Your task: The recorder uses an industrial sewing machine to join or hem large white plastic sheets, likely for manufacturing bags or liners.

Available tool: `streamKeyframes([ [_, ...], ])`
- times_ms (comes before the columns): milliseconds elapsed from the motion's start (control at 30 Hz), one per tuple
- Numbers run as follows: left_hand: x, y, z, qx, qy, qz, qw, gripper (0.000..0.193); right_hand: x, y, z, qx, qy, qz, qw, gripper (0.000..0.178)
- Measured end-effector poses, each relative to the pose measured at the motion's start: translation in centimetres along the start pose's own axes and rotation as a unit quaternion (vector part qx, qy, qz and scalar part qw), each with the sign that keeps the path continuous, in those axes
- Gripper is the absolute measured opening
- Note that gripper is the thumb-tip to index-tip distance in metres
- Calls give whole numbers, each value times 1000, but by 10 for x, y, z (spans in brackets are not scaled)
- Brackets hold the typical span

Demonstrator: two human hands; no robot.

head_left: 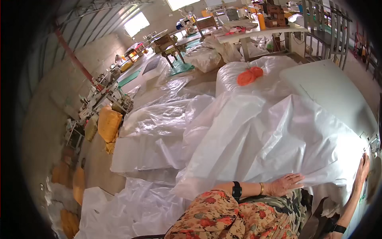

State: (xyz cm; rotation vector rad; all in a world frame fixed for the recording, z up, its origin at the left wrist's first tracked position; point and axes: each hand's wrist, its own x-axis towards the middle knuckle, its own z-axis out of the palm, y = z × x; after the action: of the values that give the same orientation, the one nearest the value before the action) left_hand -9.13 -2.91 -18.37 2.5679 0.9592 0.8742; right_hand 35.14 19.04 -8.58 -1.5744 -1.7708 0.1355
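Observation:
A large white translucent plastic sheet (242, 135) drapes across my lap and over the worktable (330, 81) on the right. My left hand (285, 184) lies on the sheet's near edge, fingers stretched out and nearly flat. At the far right, my right hand (362, 169) rests on the sheet's right end with fingers extended, seen side-on. Its fingertips come close to the brightly lit sewing machine (373, 144), which is only partly in view. Whether the right fingers pinch any of the sheet is hard to see.
More plastic sheeting (151, 135) covers the floor on the left. An orange bundle (250, 76) sits on a plastic-wrapped pile behind the sheet. Yellow sacks (109, 123) stand at left near a row of machines. Farther back are a wooden chair (167, 46) and a metal rack (328, 34).

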Motion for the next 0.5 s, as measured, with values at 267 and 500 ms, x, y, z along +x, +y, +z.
streamKeyframes([
  [267,1,1,-1,-11,-15,-15,1000,79,1,8,2,-30,9,-4,1000,39],
  [500,2,2,-5,-24,-44,-30,998,76,-2,-6,-1,-5,13,2,1000,39],
])
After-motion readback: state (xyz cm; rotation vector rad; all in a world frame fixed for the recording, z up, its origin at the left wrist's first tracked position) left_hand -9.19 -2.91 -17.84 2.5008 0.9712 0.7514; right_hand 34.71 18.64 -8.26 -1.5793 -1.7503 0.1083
